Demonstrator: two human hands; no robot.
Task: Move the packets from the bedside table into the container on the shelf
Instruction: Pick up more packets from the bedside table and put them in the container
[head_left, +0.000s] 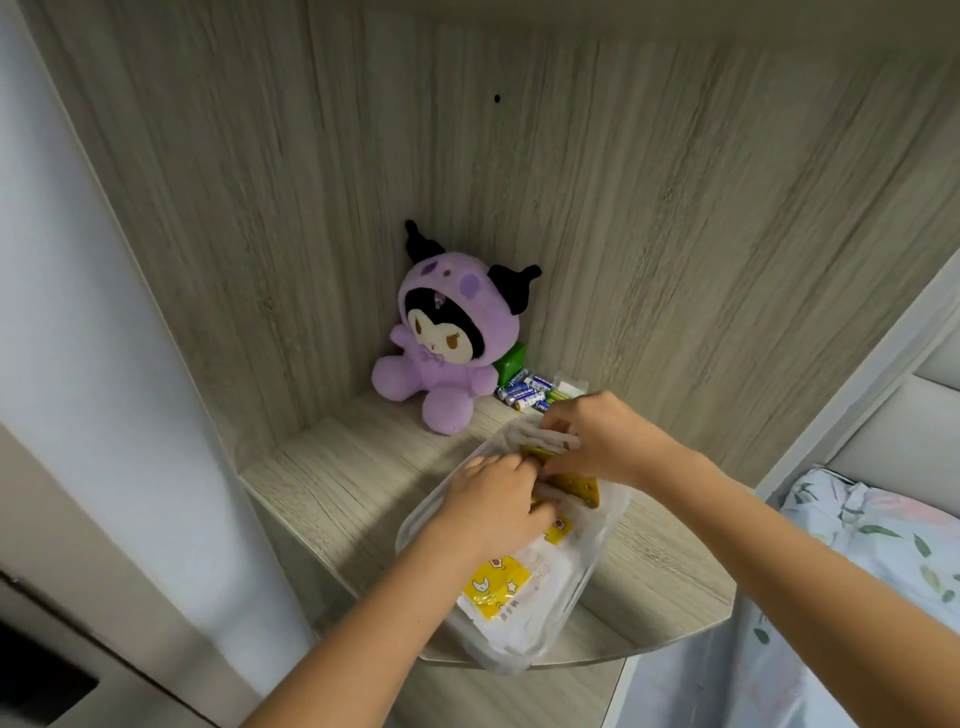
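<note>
Both hands reach into the clear container (519, 613) on the wooden shelf (332, 467). The left hand (493, 504) presses its fingers (524, 467) down on the yellow-and-white packets (498, 582) lying inside. The right hand (597, 436) curls its fingers round another packet (582, 486) at the container's far end. Beyond the fingers sit batteries (522, 392) and a purple plush toy (441, 338).

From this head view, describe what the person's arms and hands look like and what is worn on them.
Both forearms come up from the bottom edge bare: no sleeves show anywhere along them. The left hand and right hand wear no gloves, and no watch, bracelet or ring shows on the wrists or the visible fingers. No markings or bandages show. Fingertips are partly hidden, so nails cannot be judged.
</note>
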